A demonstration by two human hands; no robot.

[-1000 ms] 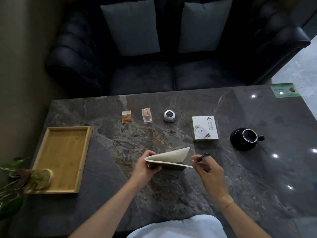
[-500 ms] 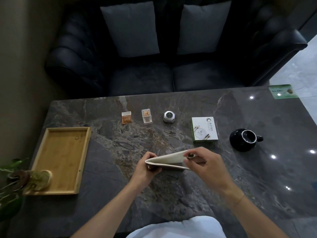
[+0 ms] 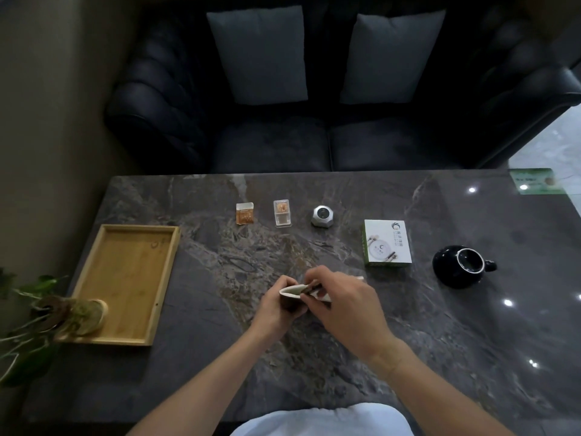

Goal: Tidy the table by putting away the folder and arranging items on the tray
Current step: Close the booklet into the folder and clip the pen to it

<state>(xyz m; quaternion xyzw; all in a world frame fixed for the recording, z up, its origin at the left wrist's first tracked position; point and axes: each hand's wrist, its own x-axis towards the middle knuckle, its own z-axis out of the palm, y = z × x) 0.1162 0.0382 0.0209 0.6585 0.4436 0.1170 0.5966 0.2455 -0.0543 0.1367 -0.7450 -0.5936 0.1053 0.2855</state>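
Hands meet over the middle of the table [image 3: 440,357]: our left hand [image 3: 276,305] pinches the folder [image 3: 292,292] at its folded edge so it stays propped, while our right hand [image 3: 341,305] curls its fingers over the open side, seemingly pressing it shut. We judge the wooden tray [image 3: 94,262] sits bare at the left because the small boxes [image 3: 282,213] and black cup [image 3: 459,265] in the far row still wait.

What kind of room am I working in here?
Likely a lounge or tea-room seating area: a black tufted leather sofa with grey cushions faces a dark marble table holding a bamboo tray.
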